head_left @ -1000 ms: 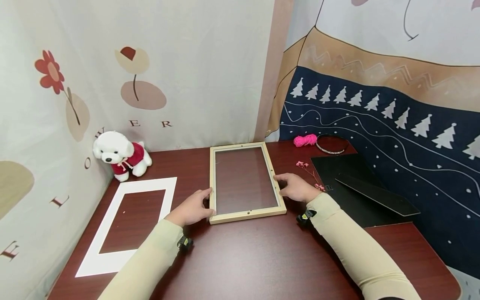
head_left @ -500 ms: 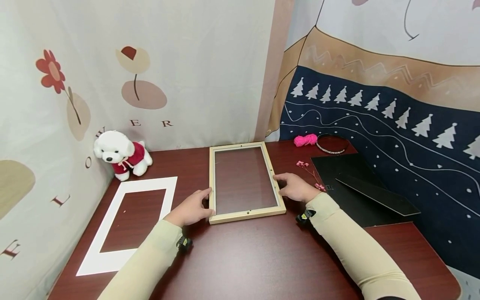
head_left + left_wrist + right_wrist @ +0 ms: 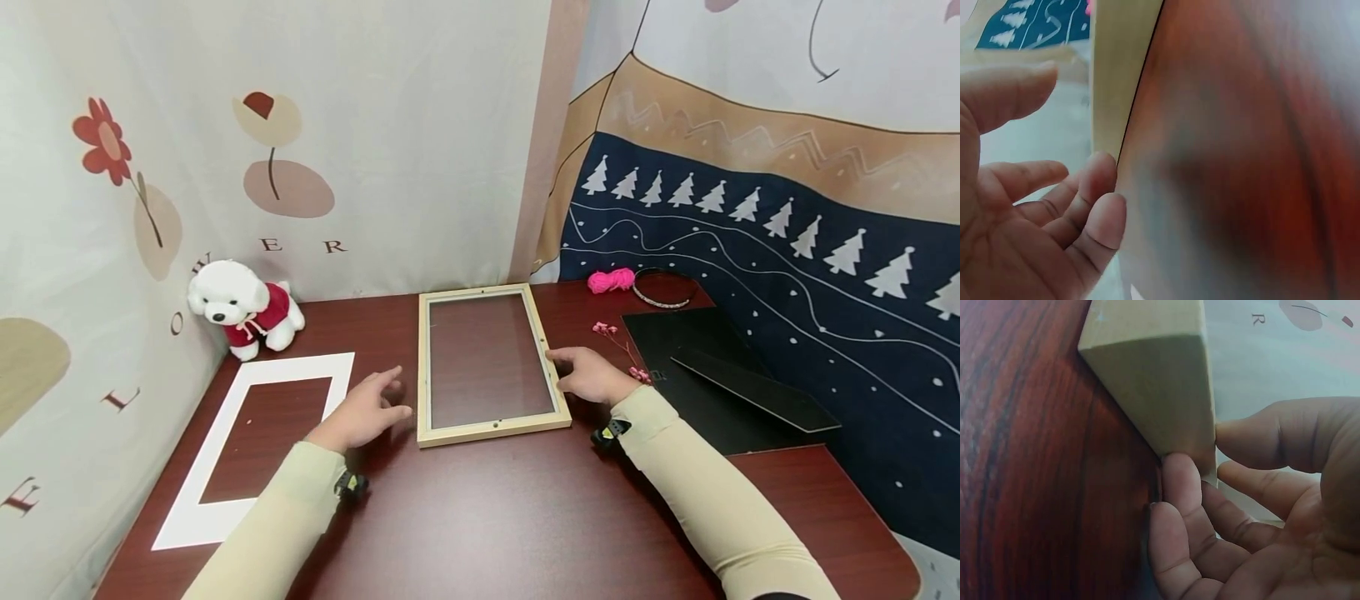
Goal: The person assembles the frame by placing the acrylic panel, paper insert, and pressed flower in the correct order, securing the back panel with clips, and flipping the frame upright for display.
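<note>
A pale wooden picture frame [image 3: 495, 427] lies flat on the dark red table [image 3: 480, 517], with a clear pane inside it. My right hand [image 3: 592, 375] holds its right side; in the right wrist view the thumb meets the upper edge of the frame's side and the fingertips meet the lower edge. Left of the frame, my left hand [image 3: 362, 412] is apart from it, thumb and fingers spread and holding nothing. Under and beside the left forearm lies a white picture mat [image 3: 337, 387], partly covered by the sleeve.
A black backing board [image 3: 735, 350] with its stand raised lies on the right. A pink flower sprig [image 3: 618, 346], pink yarn [image 3: 611, 281] and a dark hoop [image 3: 660, 302] lie near it. A white plush dog [image 3: 247, 308] stands at back left.
My left hand has let go of the frame's left side and moved a little left. The right hand stays on the frame, which has hardly moved.
</note>
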`<state>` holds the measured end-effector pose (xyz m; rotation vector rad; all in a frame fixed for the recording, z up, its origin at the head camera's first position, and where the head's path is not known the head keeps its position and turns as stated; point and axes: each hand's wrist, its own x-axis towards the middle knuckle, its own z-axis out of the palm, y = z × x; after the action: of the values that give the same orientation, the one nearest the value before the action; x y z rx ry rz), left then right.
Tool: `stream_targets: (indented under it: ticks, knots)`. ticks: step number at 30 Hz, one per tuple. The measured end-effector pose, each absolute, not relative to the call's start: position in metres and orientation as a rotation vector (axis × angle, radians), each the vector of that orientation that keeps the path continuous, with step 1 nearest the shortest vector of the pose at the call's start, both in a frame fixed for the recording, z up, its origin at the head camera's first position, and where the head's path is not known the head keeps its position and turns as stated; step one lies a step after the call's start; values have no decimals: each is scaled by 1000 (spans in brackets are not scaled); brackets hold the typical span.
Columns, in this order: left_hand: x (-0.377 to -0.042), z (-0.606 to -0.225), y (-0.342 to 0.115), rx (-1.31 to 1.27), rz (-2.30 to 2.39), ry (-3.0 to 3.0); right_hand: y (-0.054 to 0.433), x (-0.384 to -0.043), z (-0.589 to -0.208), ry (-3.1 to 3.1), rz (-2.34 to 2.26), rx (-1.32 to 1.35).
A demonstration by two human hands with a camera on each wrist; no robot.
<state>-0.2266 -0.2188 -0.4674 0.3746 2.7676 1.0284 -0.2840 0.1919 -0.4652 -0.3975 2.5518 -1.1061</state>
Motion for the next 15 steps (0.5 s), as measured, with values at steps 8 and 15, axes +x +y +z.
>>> stream_targets:
  ticks: [8,15]
  knots:
    - [-214,-457,-289,170,1076,2892,198,-288,-463,2495,-1065,-484]
    - [-196,-454,-355,-42,966,2955,209,-290,-461,2446,-945,-543]
